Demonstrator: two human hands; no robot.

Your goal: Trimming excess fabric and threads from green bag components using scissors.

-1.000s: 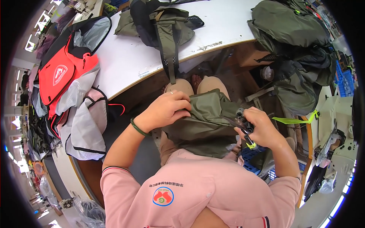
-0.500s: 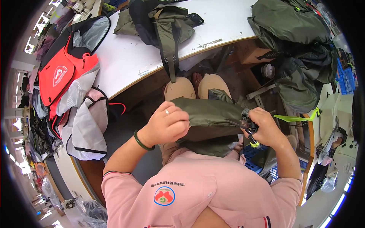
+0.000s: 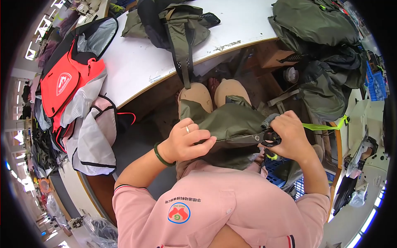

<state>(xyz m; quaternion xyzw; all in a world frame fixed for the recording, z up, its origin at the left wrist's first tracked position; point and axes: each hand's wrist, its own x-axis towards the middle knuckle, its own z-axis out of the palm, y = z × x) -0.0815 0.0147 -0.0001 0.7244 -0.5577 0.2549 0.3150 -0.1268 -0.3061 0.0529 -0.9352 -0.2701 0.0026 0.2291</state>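
Dark olive fabric piece (image 3: pixel 235 120) lies across my lap and knees. My left hand (image 3: pixel 188 142), with a ring and a dark green bracelet, pinches the fabric's near edge at its left. My right hand (image 3: pixel 291 134) grips a pair of scissors (image 3: pixel 251 139) by the dark handles. Their blades point left along the fabric's edge, towards my left fingertips. Whether a thread lies between the blades is too small to tell. Under the edge, more dark fabric hangs in shadow.
A white table (image 3: pixel 136 62) curves ahead, bearing an olive bag part with straps (image 3: pixel 182 41). Red and grey bags (image 3: pixel 62 89) hang at left. Olive bags (image 3: pixel 316 25) are piled at right, above a neon yellow strap (image 3: pixel 324 126). A blue crate (image 3: pixel 275 169) stands low beside me.
The scissors have swung level along the fabric edge, blades towards my left hand. My left hand has moved slightly right and down onto the edge. The fabric's far part has shifted up over my knees.
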